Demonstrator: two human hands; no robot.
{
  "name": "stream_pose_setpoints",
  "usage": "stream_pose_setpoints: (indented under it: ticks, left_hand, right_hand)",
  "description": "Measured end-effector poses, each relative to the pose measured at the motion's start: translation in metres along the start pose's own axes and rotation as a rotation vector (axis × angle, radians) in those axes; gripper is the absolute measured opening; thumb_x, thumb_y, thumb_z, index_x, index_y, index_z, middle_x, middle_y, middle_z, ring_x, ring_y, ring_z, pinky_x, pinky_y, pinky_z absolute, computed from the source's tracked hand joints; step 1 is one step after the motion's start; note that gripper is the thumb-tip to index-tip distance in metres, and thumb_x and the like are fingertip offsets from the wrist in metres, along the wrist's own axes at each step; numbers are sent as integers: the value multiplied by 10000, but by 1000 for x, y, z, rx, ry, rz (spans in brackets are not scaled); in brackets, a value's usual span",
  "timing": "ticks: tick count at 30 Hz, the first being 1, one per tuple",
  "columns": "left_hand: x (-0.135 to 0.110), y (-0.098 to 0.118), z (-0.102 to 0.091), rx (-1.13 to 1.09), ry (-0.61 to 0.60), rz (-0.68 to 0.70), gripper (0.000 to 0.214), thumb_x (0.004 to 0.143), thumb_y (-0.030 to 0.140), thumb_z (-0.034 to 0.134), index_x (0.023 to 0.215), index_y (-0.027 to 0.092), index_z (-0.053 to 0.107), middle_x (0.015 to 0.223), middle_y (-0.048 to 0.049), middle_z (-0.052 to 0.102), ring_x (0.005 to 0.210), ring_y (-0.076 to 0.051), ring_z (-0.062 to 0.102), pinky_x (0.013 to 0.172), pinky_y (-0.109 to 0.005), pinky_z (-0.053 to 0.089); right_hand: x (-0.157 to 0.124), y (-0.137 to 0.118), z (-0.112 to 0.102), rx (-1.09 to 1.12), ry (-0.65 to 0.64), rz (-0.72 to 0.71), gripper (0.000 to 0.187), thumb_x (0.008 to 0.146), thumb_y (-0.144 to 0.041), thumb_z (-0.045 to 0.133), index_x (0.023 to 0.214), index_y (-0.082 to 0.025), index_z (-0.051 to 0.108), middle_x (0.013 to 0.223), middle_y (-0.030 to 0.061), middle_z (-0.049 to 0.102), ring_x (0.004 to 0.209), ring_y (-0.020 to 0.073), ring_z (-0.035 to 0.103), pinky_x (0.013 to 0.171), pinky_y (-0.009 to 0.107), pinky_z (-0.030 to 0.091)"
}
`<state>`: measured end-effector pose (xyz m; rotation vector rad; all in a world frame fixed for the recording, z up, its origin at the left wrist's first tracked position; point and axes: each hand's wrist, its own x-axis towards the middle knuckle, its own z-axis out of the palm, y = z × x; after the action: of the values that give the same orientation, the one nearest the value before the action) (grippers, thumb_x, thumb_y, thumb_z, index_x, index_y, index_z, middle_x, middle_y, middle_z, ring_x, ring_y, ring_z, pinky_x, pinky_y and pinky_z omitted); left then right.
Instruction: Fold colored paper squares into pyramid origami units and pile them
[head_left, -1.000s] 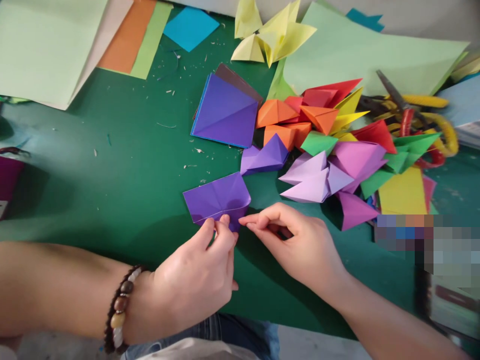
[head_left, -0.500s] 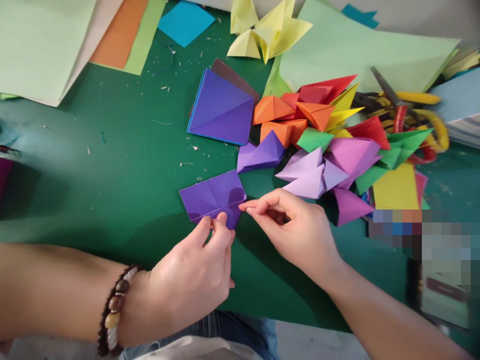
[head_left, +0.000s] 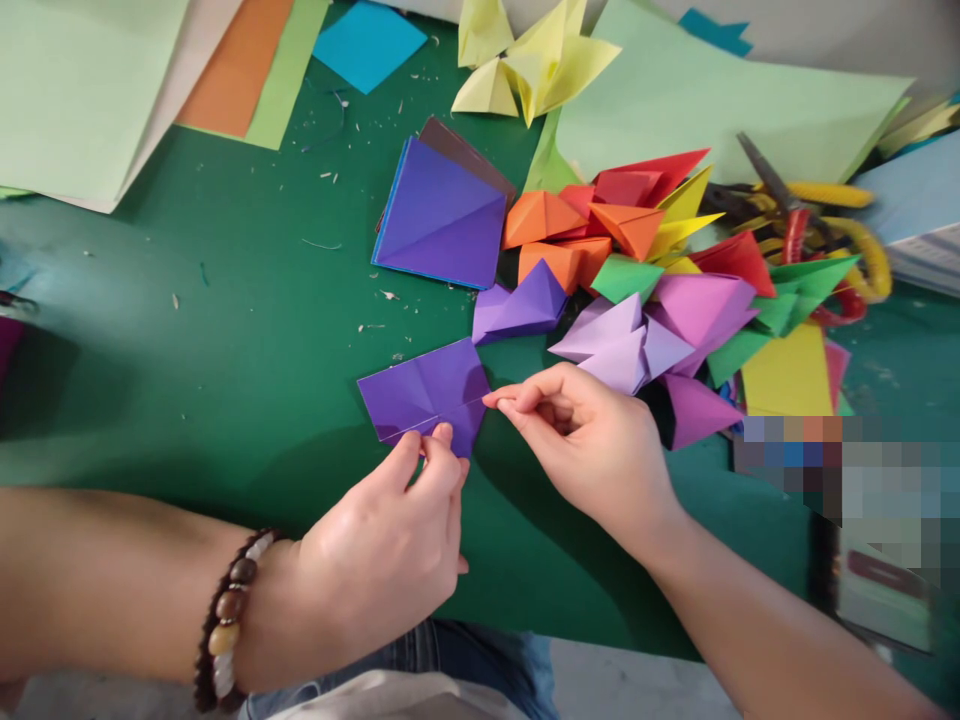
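Observation:
A creased purple sheet of origami paper [head_left: 424,385] is held a little above the table, with fold lines running across it. My left hand [head_left: 390,535] pinches its lower edge between thumb and fingers. My right hand [head_left: 585,450] is closed too, its thumb and forefinger pinching at the paper's right corner. The fingertips cover that corner in part. Just above lies a folded purple paper piece [head_left: 521,305], close to a stack of square sheets [head_left: 442,215] with purple on top.
Folded paper pieces in several colours, such as an orange one [head_left: 544,220] and a lilac one [head_left: 611,345], pile up at the right. Scissors [head_left: 795,235] lie behind them. Large pale green sheets [head_left: 82,100] cover the upper left of the green table [head_left: 247,300].
My right hand has shifted slightly upward at the paper's right corner. The left hand keeps its pinch, and the view has moved a little.

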<state>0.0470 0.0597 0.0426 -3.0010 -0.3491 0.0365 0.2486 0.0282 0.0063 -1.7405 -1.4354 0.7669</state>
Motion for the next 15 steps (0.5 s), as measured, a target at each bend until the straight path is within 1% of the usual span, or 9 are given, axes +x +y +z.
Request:
stream_pose_setpoints:
  ticks: [4, 8, 10, 12, 14, 15]
  left_hand:
    - [0, 0, 1, -11, 9, 4, 613, 814, 564, 615, 1113, 35, 697, 1170, -232, 662, 1108, -300, 550, 902, -387, 457]
    - [0, 0, 1, -12, 17, 0, 630, 804, 563, 630, 1125, 23, 687, 1177, -233, 658, 1105, -297, 549, 903, -382, 454]
    - [0, 0, 1, -12, 18, -3, 642, 797, 567, 636, 1129, 20, 683, 1180, -232, 657, 1105, -296, 548, 905, -380, 451]
    - [0, 0, 1, -14, 20, -2, 644, 796, 569, 638, 1133, 21, 682, 1183, -231, 656, 1097, -295, 549, 903, -384, 448]
    - [0, 0, 1, -16, 22, 1, 641, 800, 567, 635, 1134, 21, 681, 1188, -233, 653, 1087, -295, 551, 903, -390, 444]
    - [0, 0, 1, -15, 22, -1, 641, 802, 565, 635, 1137, 21, 679, 1194, -234, 649, 1083, -294, 552, 902, -391, 443]
  right_hand:
    - [1, 1, 0, -52, 31, -44, 107, 862, -147, 586, 792, -215, 542, 878, 0, 741, 795, 143, 720, 637, 213, 547]
    - [1, 1, 0, -138, 34, -129, 103, 875, -125, 545, 832, -217, 560, 895, 3, 733, 729, 127, 690, 610, 224, 527]
    - [2, 1, 0, -175, 46, -169, 88, 886, -138, 532, 874, -217, 568, 951, 22, 715, 671, 115, 653, 581, 233, 517]
    - [3, 0, 1, -231, 81, -206, 74, 886, -155, 539, 915, -214, 573, 995, 40, 677, 589, 93, 587, 547, 240, 506]
    - [5, 0, 2, -307, 111, -249, 66, 878, -165, 561, 922, -211, 580, 961, 35, 633, 532, 73, 516, 522, 237, 492]
    - [5, 0, 2, -343, 118, -271, 55, 876, -170, 572, 910, -211, 584, 922, 27, 613, 531, 72, 504, 514, 231, 486]
